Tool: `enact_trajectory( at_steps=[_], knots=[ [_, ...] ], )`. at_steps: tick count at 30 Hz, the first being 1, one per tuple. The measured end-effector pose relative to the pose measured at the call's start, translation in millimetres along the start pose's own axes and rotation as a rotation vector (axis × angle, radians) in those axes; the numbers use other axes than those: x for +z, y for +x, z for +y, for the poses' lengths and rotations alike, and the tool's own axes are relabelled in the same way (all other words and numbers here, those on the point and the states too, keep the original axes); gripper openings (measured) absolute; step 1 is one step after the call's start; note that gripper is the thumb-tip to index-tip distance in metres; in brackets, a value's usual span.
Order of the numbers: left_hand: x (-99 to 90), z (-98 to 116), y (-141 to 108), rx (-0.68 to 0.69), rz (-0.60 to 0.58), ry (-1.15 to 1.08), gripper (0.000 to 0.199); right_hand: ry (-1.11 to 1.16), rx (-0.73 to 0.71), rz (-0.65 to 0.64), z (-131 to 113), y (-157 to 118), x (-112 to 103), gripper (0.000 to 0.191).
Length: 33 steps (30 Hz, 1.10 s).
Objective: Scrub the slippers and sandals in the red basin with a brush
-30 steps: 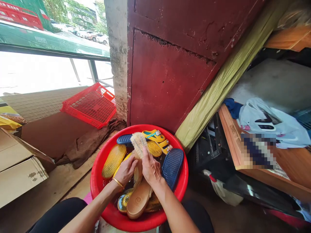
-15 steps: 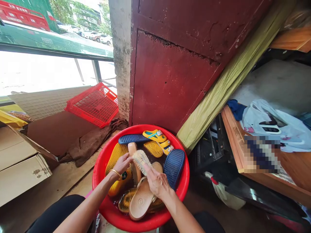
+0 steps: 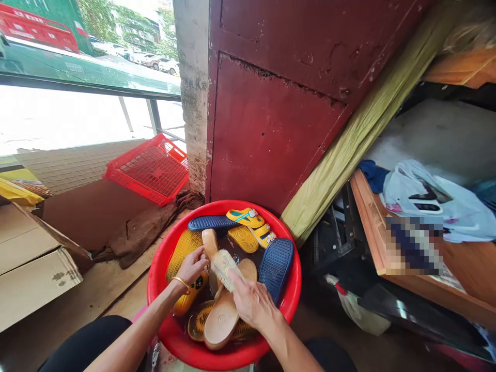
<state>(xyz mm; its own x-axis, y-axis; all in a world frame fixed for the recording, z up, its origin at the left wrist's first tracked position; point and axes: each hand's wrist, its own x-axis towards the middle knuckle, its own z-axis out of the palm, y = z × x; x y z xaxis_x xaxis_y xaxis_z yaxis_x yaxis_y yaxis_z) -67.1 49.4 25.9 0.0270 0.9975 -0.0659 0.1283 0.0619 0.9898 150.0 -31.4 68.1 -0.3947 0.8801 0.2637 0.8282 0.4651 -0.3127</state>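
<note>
Left hand [image 3: 191, 267] closes around a tan slipper [image 3: 209, 244] standing in a red basin [image 3: 232, 204]; right hand [image 3: 251, 305] clamps a bristle scrub brush [image 3: 223, 268] pressed against it.

Slippers [image 3: 276, 268] lie in a plastic basin [image 3: 153, 279], with a cardboard box [image 3: 31, 274] to its left. A crumpled cloth [image 3: 143, 232] and a plastic crate [image 3: 149, 168] lie behind it, a metal door [image 3: 271, 134] stands ahead, and a plastic bag [image 3: 434, 206] rests on a wooden board [image 3: 372, 222] to the right.
</note>
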Motion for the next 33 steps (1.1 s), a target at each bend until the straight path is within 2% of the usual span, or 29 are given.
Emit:
enact_trajectory(
  at_steps=[3, 4, 6, 8, 10, 11, 14, 16, 17, 19, 21, 24, 26, 29, 31, 33],
  knots=[
    [-0.8, 0.2, -1.5, -0.100, -0.029, -0.091, 0.051, 0.076, 0.015, -0.142, 18.3, -14.8, -18.8, 0.055],
    [0.0, 2.8, -3.1, -0.116, -0.039, -0.104, 0.058, 0.119, 0.034, -0.150, 24.5, -15.5, -24.4, 0.053],
    [1.9, 11.9, -8.8, -0.097, -0.034, -0.076, 0.066, 0.222, 0.077, -0.087, 33.2, -10.2, -31.5, 0.051],
    [2.6, 23.7, -17.8, -0.010, -0.019, 0.020, 0.067, 0.333, 0.126, 0.045, 34.8, 0.7, -32.6, 0.051],
    [1.1, 32.8, -29.4, 0.113, -0.070, 0.160, 0.064, 0.439, 0.168, 0.142, 29.9, 11.3, -31.2, 0.049],
    [-0.6, 34.6, -35.6, 0.181, -0.123, 0.240, 0.063, 0.489, 0.173, 0.139, 26.0, 14.9, -30.9, 0.047],
    [-9.0, 26.7, -54.8, 0.337, -0.270, 0.516, 0.050, 0.615, 0.131, -0.043, 14.1, 15.6, -34.0, 0.041],
    [-16.6, 14.6, -68.3, 0.367, -0.254, 0.655, 0.038, 0.669, 0.112, -0.182, 9.4, 10.5, -37.4, 0.039],
    [-20.5, 8.8, -75.4, 0.369, -0.228, 0.681, 0.036, 0.685, 0.128, -0.212, 8.0, 7.9, -38.3, 0.040],
    [-27.1, 0.2, -90.1, 0.338, -0.211, 0.636, 0.041, 0.700, 0.201, -0.229, 5.4, 3.3, -36.6, 0.041],
    [-29.9, -3.6, -103.1, 0.248, -0.235, 0.519, 0.046, 0.708, 0.233, -0.243, -0.8, -2.0, -29.1, 0.041],
    [-24.6, -4.6, -113.0, 0.094, -0.178, 0.425, 0.041, 0.678, 0.119, -0.228, -20.5, -18.9, -7.7, 0.040],
    [-17.7, -5.2, -112.7, 0.042, -0.128, 0.482, 0.031, 0.579, 0.047, -0.154, -35.4, -37.2, 10.2, 0.049],
    [-8.6, -7.2, -108.2, -0.004, -0.203, 0.648, 0.026, 0.377, 0.034, -0.104, -43.5, -63.3, 30.3, 0.063],
    [-4.4, -8.7, -106.0, -0.001, -0.257, 0.749, 0.039, 0.278, 0.105, -0.088, -37.1, -71.2, 33.6, 0.063],
    [-0.9, -10.0, -105.1, -0.001, -0.240, 0.852, 0.061, 0.225, 0.202, -0.068, -29.0, -70.9, 30.0, 0.060]
  ],
)
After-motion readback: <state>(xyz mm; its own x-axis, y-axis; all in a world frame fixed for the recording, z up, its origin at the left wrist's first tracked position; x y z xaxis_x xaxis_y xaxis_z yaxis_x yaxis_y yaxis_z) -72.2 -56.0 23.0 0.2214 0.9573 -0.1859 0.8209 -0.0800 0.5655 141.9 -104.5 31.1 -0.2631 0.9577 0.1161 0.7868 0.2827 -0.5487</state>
